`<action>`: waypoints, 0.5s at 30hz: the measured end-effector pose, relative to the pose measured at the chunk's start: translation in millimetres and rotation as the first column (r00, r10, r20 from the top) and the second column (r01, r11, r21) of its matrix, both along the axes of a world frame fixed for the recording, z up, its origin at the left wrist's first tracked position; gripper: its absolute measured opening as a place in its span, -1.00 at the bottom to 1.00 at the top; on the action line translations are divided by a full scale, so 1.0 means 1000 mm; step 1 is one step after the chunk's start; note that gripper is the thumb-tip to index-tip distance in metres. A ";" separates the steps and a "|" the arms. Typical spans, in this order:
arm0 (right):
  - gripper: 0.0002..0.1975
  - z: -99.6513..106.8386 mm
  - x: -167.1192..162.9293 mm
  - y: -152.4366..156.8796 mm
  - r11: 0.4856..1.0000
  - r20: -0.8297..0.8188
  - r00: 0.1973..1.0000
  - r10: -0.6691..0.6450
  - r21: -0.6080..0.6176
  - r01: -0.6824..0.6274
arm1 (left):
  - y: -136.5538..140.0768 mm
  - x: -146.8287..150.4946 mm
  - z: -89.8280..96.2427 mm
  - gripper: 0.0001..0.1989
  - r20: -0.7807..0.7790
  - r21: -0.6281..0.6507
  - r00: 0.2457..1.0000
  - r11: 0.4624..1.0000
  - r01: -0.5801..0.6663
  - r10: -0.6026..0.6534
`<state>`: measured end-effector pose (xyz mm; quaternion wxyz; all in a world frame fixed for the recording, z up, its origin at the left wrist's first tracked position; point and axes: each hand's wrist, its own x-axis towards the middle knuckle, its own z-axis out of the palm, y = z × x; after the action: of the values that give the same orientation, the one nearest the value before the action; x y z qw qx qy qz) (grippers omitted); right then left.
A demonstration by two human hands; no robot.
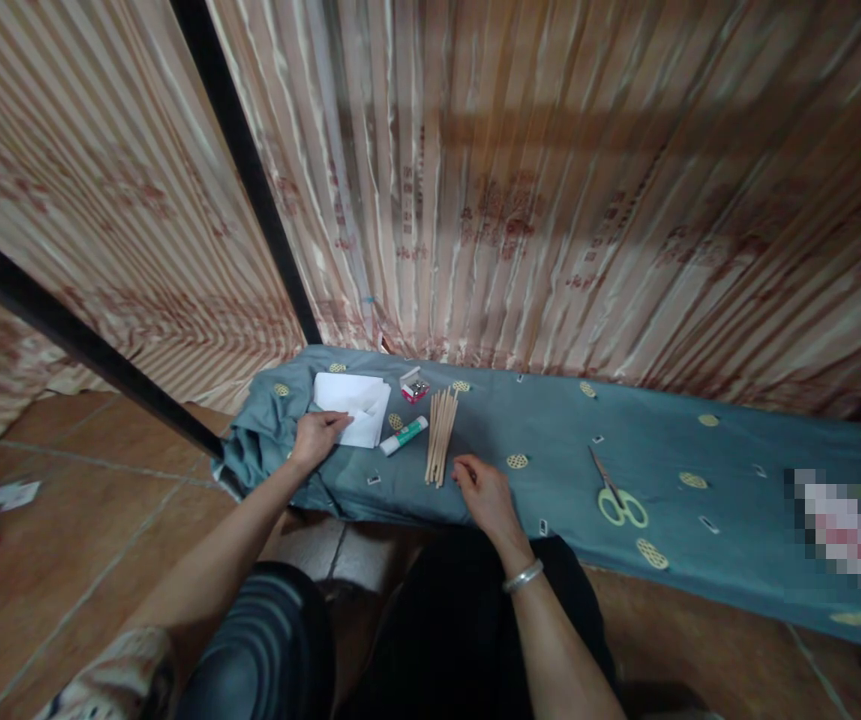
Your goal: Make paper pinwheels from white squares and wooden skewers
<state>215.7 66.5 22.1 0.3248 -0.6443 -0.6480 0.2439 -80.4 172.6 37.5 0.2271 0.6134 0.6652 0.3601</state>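
White sheets of paper lie stacked at the left part of the cloth-covered surface. My left hand rests on their lower edge, fingertips together on the paper beside a small raised fold. A bundle of thin wooden sticks lies in the middle. Just to its right is my right hand, its fingers curled in; a small red spot shows at the fingertips, too small to name. Between paper and sticks lie a green and white glue stick and a small open clear box with a red base and small metal pieces inside.
Scissors with light green handles lie to the right on the blue-green cloth. A blurred-out item is at the far right. A striped curtain hangs behind, with a black pole at the left.
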 end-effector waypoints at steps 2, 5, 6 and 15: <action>-0.70 0.001 0.000 0.000 1.000 0.002 1.000 -0.002 -0.008 0.002 | -0.003 0.001 0.001 -0.74 0.039 0.004 0.999 1.000 -0.008 0.008; -0.71 0.002 0.000 0.000 1.000 -0.005 1.000 -0.001 -0.016 0.001 | -0.005 0.003 0.002 -0.74 0.095 0.011 0.995 1.000 -0.030 0.029; -0.71 0.002 0.000 -0.001 1.000 -0.006 1.000 0.000 -0.017 0.000 | -0.006 0.003 0.002 -0.76 0.114 0.013 0.993 0.999 -0.040 0.038; -0.71 0.002 0.002 -0.001 1.000 0.006 1.000 0.004 -0.004 -0.004 | -0.005 -0.002 0.032 -0.72 0.281 0.065 0.946 0.981 -0.184 0.158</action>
<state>217.5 65.5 23.7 0.3211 -0.6443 -0.6499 0.2438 -82.6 167.8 69.2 0.2571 0.5071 0.6610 0.4897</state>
